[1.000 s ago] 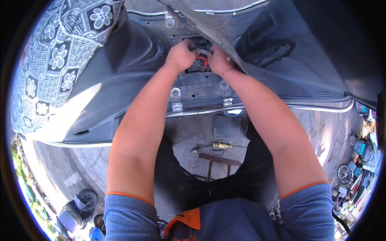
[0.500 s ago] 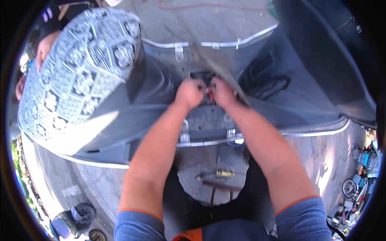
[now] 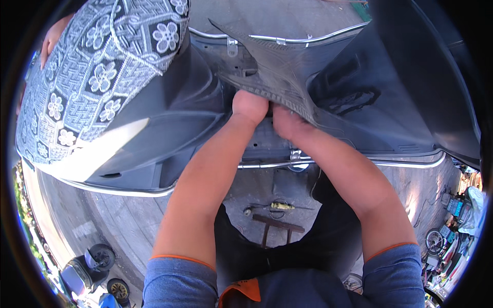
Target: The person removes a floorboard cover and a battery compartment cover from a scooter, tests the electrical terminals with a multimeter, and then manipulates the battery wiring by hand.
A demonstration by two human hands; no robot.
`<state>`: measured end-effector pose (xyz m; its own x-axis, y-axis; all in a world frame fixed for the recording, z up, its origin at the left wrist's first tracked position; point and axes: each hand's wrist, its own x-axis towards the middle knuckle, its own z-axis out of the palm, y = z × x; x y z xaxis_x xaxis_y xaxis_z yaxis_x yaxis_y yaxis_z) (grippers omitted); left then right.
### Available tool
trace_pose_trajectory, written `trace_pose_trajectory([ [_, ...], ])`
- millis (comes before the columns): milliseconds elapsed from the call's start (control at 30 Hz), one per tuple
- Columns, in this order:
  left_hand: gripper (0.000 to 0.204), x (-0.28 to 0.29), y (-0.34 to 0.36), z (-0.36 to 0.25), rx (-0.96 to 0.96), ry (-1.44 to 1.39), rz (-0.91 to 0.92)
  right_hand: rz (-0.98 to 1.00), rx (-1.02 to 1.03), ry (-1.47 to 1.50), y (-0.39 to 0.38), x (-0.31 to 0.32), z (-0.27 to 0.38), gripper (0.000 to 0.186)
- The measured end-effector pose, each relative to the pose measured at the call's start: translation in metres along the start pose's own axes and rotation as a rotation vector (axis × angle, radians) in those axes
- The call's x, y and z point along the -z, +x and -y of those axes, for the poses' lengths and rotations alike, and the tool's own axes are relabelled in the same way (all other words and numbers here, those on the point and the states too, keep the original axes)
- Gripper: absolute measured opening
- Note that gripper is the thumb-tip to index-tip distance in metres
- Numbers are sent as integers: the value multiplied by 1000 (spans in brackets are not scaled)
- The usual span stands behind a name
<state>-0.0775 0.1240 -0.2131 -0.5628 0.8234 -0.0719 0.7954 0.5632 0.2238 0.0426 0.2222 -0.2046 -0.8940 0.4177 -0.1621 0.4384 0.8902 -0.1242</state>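
Observation:
My left hand (image 3: 250, 106) and my right hand (image 3: 290, 122) are close together over the floorboard of a dark grey scooter. A black ribbed rubber floor mat (image 3: 280, 64) is folded up, and its near edge hangs over both hands. The left hand is bent and closed, its fingertips under the mat. Beside it, the right hand is curled in shadow, its fingertips also out of sight. What they grip, if anything, is hidden. Next to the right hand, a metal bracket (image 3: 296, 155) shows at the floorboard's near edge.
To the left is the seat, in a grey flower-patterned cover (image 3: 102, 77), with another person's hand (image 3: 53, 38) at its far side. The dark front shield (image 3: 405, 77) rises at right. A yellow-handled screwdriver (image 3: 281, 206) lies on the ground between my legs. A parked scooter (image 3: 84, 272) stands lower left.
The floor mat has come down over my hands and the opening, hiding a red part seen between them before. The whole view has shifted slightly, and the hands stay near the same spot.

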Motion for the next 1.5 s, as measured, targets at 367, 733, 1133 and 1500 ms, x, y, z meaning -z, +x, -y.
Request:
trace_pose_trajectory([
  [367, 42, 74, -42, -22, -135, -226, -108, -79, 189, 23, -2, -21, 5, 54],
  [733, 48, 142, -97, -96, 160, -1761, -27, -9, 468, 232, -132, 89, -13, 28],
  [1133, 54, 166, -113, -125, 68, -1677, 63, 781, -309, 16, -280, -197, -116, 73],
  [1500, 55, 162, -116, -100, -268, -2151, 280, 401, -1110, 330, -248, -226, -73, 135],
])
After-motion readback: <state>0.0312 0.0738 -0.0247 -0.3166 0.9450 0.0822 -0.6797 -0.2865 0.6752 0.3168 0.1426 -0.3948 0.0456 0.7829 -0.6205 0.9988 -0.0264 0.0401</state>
